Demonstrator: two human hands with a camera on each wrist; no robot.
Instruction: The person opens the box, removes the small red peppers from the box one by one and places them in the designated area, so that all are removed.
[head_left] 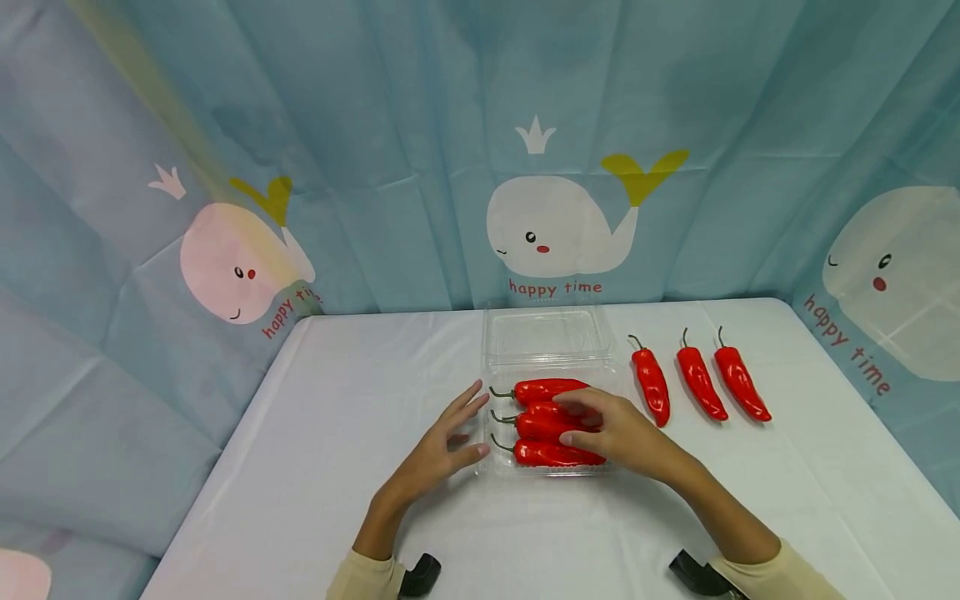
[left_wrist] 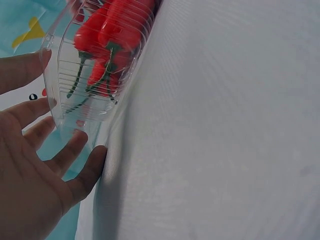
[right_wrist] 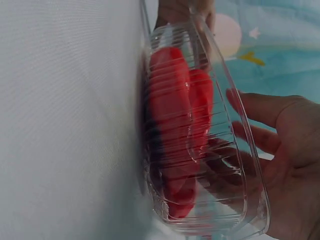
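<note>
A clear plastic clamshell box lies with its lid folded back on the table. Inside it are several red chili peppers, stacked lengthwise with green stems toward the left. At the box's left end, my left hand is spread, fingertips at the rim; the left wrist view shows those fingers beside the clear wall. My right hand reaches over the right side, fingers loosely bent above the middle peppers. In the right wrist view, its thumb stands apart from the red peppers, and its other fingers show through the plastic.
Three more red chili peppers, a left one, a middle one and a right one, lie right of the box. The clear lid lies toward the back. A blue whale-print curtain hangs behind the white-covered table.
</note>
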